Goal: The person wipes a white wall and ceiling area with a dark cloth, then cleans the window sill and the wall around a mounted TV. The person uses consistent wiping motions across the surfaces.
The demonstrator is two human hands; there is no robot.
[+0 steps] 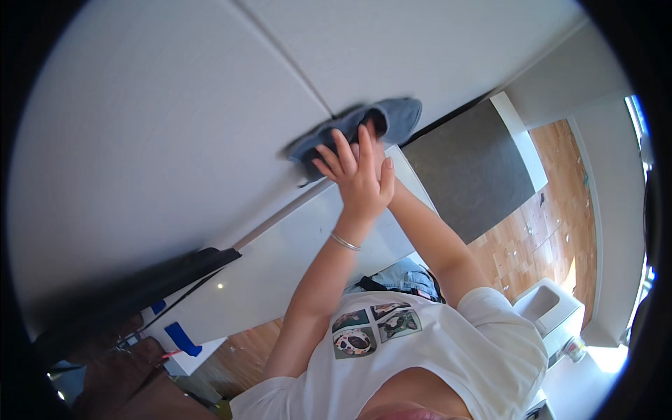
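A blue-grey fabric item (404, 118) with a dark opening lies in front of a large white surface (173, 115); its kind is not clear. My left hand (359, 176), with a silver bangle at the wrist, has its fingers spread and overlaps the fabric. It partly covers my right hand (375, 149), whose visible fingers are at the dark opening. How firmly my right hand holds the fabric is hidden. Both hands and the fabric's left end are a little blurred. I cannot tell whether the fabric touches the white surface.
A white tabletop (268, 283) lies below my forearms. At left are a black-edged object (210, 257) and a blue strip (181, 338). A grey mat (467, 168) covers part of the wood floor (541, 236), which has scattered scraps. A white bin-like container (569, 307) stands at right.
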